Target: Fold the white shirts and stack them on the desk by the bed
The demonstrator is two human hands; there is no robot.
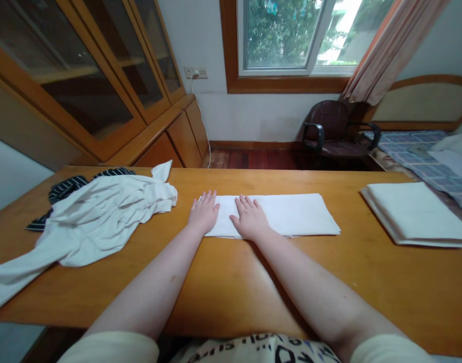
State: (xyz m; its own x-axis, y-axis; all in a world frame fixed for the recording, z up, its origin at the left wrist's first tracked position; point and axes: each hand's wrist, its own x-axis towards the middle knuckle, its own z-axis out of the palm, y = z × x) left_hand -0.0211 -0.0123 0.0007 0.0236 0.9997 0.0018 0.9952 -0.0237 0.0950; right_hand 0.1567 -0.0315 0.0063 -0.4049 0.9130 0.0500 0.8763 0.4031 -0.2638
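Observation:
A white cloth folded into a long flat strip (pixel 299 214) lies crosswise in the middle of the wooden table. My left hand (pixel 204 213) rests flat on its left end, fingers stretched out and pointing away from me. Just right of it, my right hand (pixel 250 217) presses palm down on the same cloth, its fingers spread. Neither hand grips anything. The right half of the strip is uncovered and looks smooth, with its layered edges showing along the near side.
A crumpled white garment (pixel 106 214) lies at the table's left, over a black striped cloth (pixel 66 189). Folded white cloth (pixel 416 212) is stacked at the right on the wooden table (pixel 200 287). Beyond are a glass-door cabinet (pixel 148 121), a chair (pixel 335 131) and a bed (pixel 420 151).

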